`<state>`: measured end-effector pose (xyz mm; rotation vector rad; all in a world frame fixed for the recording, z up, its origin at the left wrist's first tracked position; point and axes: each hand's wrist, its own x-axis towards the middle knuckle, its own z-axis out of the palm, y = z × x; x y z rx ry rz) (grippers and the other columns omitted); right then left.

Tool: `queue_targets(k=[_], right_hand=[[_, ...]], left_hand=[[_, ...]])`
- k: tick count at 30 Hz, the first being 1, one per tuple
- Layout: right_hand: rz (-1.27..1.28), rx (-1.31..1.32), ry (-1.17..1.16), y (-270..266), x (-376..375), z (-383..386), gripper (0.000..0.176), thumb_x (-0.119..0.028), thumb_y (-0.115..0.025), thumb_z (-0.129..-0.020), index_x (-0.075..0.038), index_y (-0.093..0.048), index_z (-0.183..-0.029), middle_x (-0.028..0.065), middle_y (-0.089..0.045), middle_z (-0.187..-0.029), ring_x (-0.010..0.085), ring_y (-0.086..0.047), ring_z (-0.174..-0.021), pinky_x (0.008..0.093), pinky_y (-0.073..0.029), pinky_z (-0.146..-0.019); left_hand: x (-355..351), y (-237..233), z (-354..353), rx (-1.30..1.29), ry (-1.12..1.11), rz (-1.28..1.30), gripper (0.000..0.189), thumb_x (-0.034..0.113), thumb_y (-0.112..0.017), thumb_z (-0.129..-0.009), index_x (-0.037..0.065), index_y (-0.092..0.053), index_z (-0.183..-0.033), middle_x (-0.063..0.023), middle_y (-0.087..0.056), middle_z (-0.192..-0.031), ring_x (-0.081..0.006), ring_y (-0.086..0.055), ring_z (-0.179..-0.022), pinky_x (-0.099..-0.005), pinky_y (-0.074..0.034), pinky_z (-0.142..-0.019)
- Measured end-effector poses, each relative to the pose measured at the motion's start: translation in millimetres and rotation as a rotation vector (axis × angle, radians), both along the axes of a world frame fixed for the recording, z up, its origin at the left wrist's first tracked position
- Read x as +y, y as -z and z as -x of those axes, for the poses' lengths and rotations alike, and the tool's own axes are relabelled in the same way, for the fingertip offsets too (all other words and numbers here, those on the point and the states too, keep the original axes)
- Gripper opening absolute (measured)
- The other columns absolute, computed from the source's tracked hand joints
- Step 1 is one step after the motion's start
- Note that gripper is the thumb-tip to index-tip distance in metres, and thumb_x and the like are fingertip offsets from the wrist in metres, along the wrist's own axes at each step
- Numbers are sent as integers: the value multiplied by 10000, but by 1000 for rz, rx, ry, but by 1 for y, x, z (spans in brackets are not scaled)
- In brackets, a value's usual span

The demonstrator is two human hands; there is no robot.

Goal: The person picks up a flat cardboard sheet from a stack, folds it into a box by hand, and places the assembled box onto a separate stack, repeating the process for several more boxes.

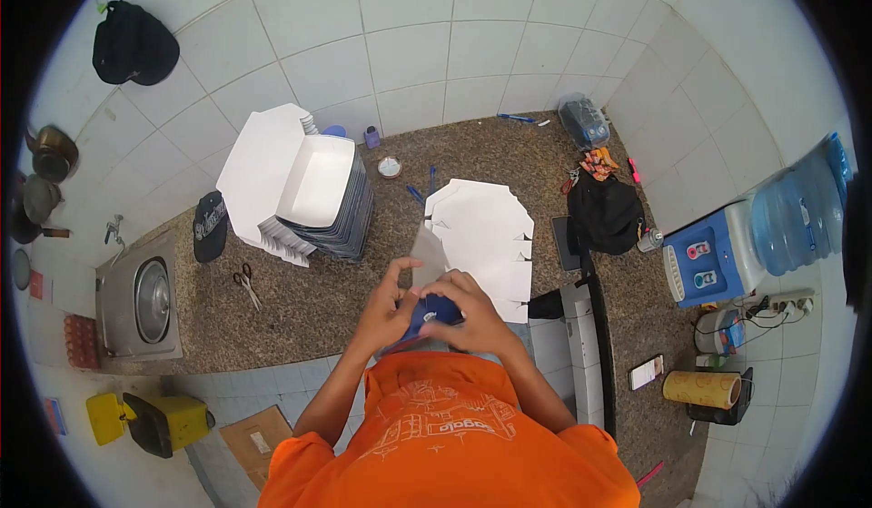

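Observation:
Close to my body, at the counter's front edge, both hands grip a partly folded cardboard food box, blue outside with a pale flap standing up. My left hand closes round its left side. On the other side my right hand bends its fingers over the card, fingertips near those of the left. Just beyond lies a pile of flat white box blanks with notched edges. Further left stands a tall nested stack of formed box trays, white inside and blue outside, against more white card blanks.
Scissors and a dark cap lie left, near the sink. A small round container and blue pens stand behind. To the right are a black bag, a phone, a tape roll and a water dispenser.

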<state>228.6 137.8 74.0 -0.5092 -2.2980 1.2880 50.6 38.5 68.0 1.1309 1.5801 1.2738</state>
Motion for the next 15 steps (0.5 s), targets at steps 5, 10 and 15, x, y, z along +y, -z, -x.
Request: queue_targets(k=[5, 10, 15], right_hand=[[-336, -72, 121, -10, -10, 14, 705, -451, -920, -670, -91, -637, -1206, 95, -599, -1125, 322, -577, -1076, 433, -486, -916], [-138, -89, 57, -7, 10, 2, 703, -391, -933, -678, -69, -642, -1232, 133, -659, -1147, 342, -573, -1135, 429, -453, -1000], [-53, 87, 204, 20, 27, -15, 698, -269, -889, -777, -42, -595, -1368, 147, -656, -1194, 313, -593, -1124, 400, -462, -1003]], left_hand=[[4, -4, 18, -172, 81, 34, 398, 100, -561, -1026, 51, -454, -1407, -105, -711, -946, -94, -662, -689, -251, -500, -654], [-11, -4, 61, -272, 264, 18, 642, 280, -690, -989, 68, -386, -1513, -108, -740, -928, -105, -670, -674, -248, -516, -662], [-39, 48, 92, -1046, 364, -56, 1315, 690, -886, -639, -3, -287, -1582, -231, -643, -1329, -282, -650, -1233, -363, -516, -1047]])
